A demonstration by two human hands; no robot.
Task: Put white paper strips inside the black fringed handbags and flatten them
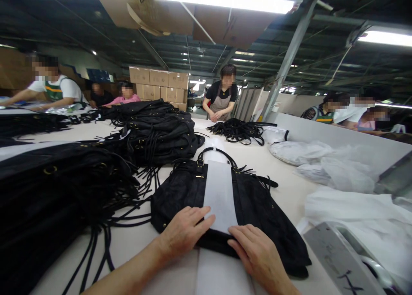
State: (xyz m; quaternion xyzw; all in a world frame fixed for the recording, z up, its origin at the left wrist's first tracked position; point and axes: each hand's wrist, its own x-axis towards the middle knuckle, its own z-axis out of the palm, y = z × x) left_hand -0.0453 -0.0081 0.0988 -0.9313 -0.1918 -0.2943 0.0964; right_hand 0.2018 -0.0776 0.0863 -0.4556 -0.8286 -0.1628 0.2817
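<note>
A black handbag (257, 200) lies flat on the table, its looped handle pointing away from me. A white strip (220, 192) runs down the middle of its front, from the handle to the near edge. My left hand (186, 229) rests on the bag's lower part, its fingers and thumb extended over the left side of the strip. At the near edge, right of the strip, my right hand (259, 254) has its fingers on top and its thumb lower against the bag. More white sheet (222, 273) shows on the table below the bag.
Black fringed bags are piled at the left (64, 192) and behind (161, 132). Black straps (241, 129) lie farther back. White wrapping (347, 209) and a grey dispenser-like object (341, 260) are at the right. A person in an apron (222, 95) stands across the table; others work at both sides.
</note>
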